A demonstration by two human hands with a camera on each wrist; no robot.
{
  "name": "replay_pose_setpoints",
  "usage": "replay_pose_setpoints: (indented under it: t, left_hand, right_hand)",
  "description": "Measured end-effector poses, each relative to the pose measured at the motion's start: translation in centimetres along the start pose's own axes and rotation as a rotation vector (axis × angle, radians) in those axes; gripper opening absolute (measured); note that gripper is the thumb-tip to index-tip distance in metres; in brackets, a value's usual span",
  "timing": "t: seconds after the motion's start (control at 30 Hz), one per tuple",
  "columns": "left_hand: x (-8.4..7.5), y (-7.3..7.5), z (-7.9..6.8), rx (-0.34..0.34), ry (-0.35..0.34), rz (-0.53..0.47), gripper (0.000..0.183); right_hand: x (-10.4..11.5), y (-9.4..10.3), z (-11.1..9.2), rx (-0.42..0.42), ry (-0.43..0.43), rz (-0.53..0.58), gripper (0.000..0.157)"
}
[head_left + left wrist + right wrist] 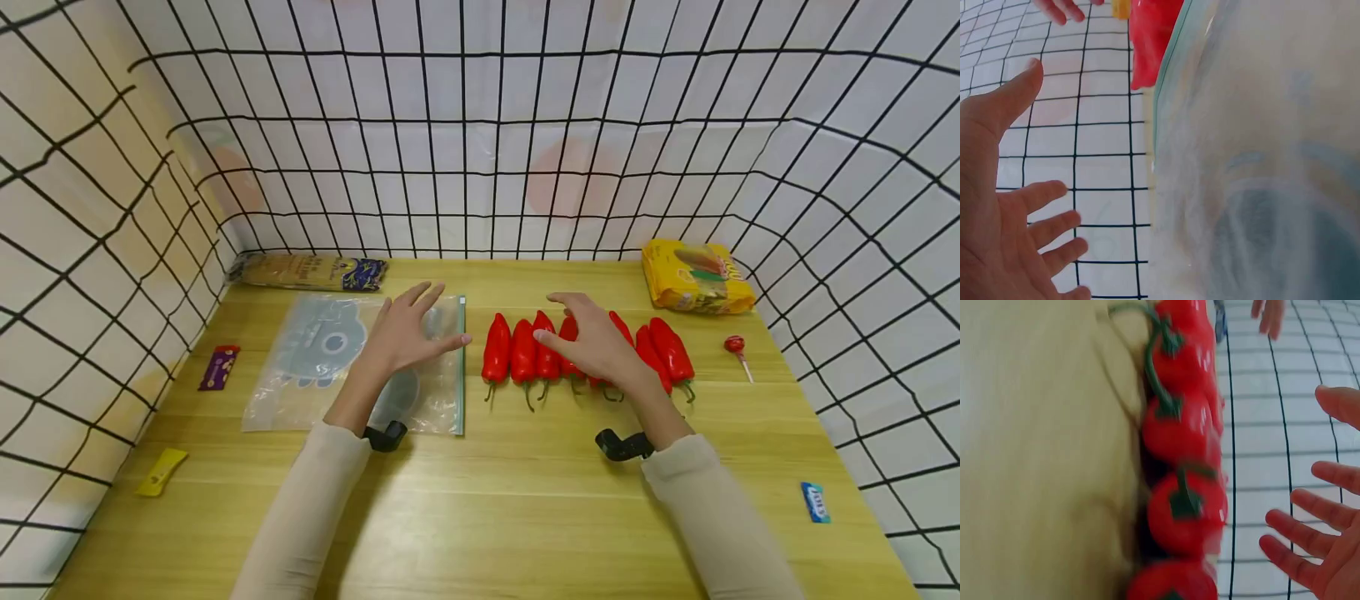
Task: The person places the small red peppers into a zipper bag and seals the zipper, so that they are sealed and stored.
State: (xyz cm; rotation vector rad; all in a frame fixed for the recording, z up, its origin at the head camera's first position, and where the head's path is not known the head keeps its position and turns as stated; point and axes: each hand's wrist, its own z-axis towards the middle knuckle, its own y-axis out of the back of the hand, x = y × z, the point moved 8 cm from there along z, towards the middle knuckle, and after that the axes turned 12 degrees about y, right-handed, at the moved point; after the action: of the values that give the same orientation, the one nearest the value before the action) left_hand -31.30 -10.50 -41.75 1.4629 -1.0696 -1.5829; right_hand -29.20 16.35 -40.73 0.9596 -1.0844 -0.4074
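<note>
My left hand (408, 329) hovers over a clear zip-lock bag (300, 408) with a blue cartoon print, fingers spread and thumb pointing right. The bag's zip edge (461, 367) faces the peppers. Above a row of several red peppers (497, 350) is my right hand (596, 337), its fingers apart and holding nothing; it hides part of the row. In the left wrist view, the left hand (997, 206) stands apart from the bag (1260, 162). The right wrist view shows green stems on the peppers (1179, 431), with the right hand (1329, 531) off to one side.
A noodle-like pack (307, 272) lies at the back left, a yellow packet (697, 277) at the back right. Small sweets lie at the sides: purple (220, 367), yellow (161, 472), a red lollipop (735, 344), a blue one (815, 502). Black wire mesh (465, 171) encloses the table.
</note>
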Motion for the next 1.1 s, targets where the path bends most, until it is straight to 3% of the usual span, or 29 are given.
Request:
replay_pose_setpoints:
  t: [0.3,0.47,0.63,0.87,1.1]
  left_hand:
    - [0.6,-2.0,-2.2,0.124,-0.051,-0.166,0.084]
    - [1.1,-3.6,-2.5,0.144,-0.077,-0.153,0.078]
    - [1.8,-5.0,-2.4,0.177,-0.049,-0.14,0.067]
    - [2.6,-4.8,-1.7,0.089,-0.043,-0.234,0.036]
    - [3.7,-2.8,-1.6,0.016,-0.023,-0.535,0.021]
  right_hand:
    - [3.0,-3.2,0.0,-0.001,0.07,0.109,0.063]
    - [4.1,-4.8,0.5,-0.002,0.119,0.14,0.057]
    - [4.5,-6.3,1.0,0.002,0.151,0.152,0.052]
    - [5.2,-8.2,1.6,0.034,0.189,0.18,0.05]
    - [6.7,-9.4,1.9,0.091,0.233,0.143,0.042]
